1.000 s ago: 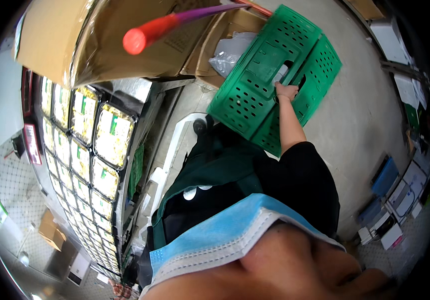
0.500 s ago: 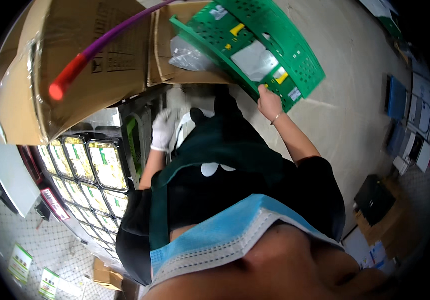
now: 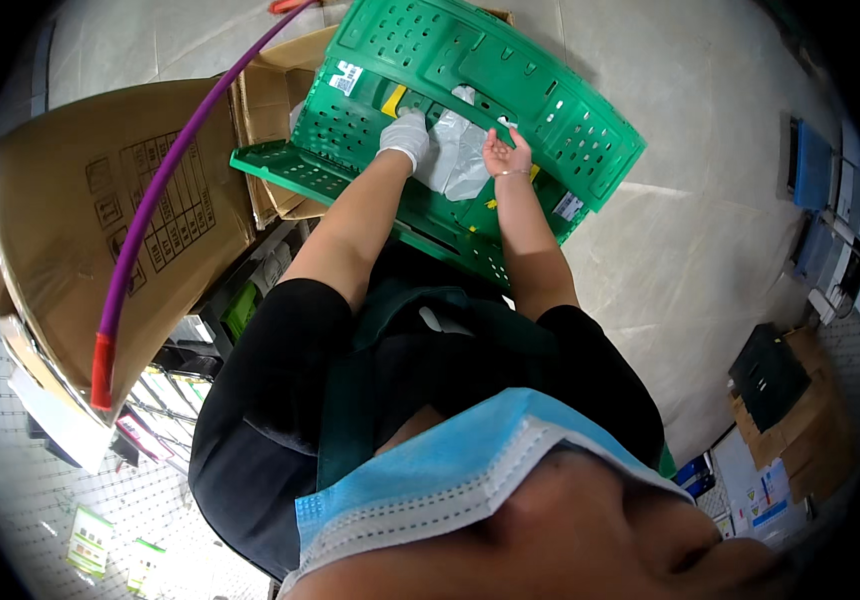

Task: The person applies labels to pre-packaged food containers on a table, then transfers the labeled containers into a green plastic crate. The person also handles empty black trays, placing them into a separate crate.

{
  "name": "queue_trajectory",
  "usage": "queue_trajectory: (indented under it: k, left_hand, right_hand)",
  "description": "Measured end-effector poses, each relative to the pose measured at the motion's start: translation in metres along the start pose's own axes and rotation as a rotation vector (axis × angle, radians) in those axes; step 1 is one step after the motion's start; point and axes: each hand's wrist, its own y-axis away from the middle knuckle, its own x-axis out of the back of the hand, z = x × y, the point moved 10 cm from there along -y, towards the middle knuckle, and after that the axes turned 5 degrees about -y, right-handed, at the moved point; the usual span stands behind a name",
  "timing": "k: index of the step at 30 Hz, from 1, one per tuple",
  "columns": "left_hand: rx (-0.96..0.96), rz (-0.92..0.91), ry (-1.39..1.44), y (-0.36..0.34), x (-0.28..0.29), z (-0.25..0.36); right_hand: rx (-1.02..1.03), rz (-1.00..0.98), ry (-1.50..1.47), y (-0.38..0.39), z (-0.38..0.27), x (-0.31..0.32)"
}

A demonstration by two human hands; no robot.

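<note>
A green perforated plastic crate (image 3: pixel 590 150) with yellow clips is in front of me, tilted. Inside it lies a crumpled, whitish plastic bag (image 3: pixel 458 165). My left hand (image 3: pixel 405 137), in a white glove, reaches into the crate between a yellow clip (image 3: pixel 393 100) and the bag. Its fingers are blurred, so any grip is unclear. My bare right hand (image 3: pixel 507 153) is at the bag's right side, near an opening in the crate wall, palm turned up and fingers apart, with nothing visibly held.
Left of the crate stands a large cardboard box (image 3: pixel 80 190), with another open carton (image 3: pixel 268 95) behind it. A purple rod with a red end (image 3: pixel 150 200) crosses in front of the box. Dark flat item (image 3: pixel 770 375) and cardboard lie at the right.
My right hand has let go of the crate's near edge and moved inside. The gloved left hand has come up from beside my body into the crate. The crate now sits more squarely before me.
</note>
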Motion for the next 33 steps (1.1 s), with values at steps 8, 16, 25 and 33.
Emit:
queue_trajectory:
  k: [8,16,25,33]
  left_hand:
    - [0.061,0.047,-0.115,-0.010,0.024,-0.002]
    - [0.046,0.609,-0.115,0.064,0.236,-0.109]
    - [0.202,0.451,0.189,0.067,0.188,-0.172]
    - [0.166,0.429,0.369,0.074,0.167,-0.188]
  right_hand:
    - [0.365,-0.616,0.458,0.108,-0.109,-0.243]
    - [0.965,-0.905,2.702,0.094,0.038,-0.022]
    - [0.385,-0.313,3.259,0.153,-0.009,-0.020]
    - [0.804,-0.094,2.589,0.154,-0.100,-0.041]
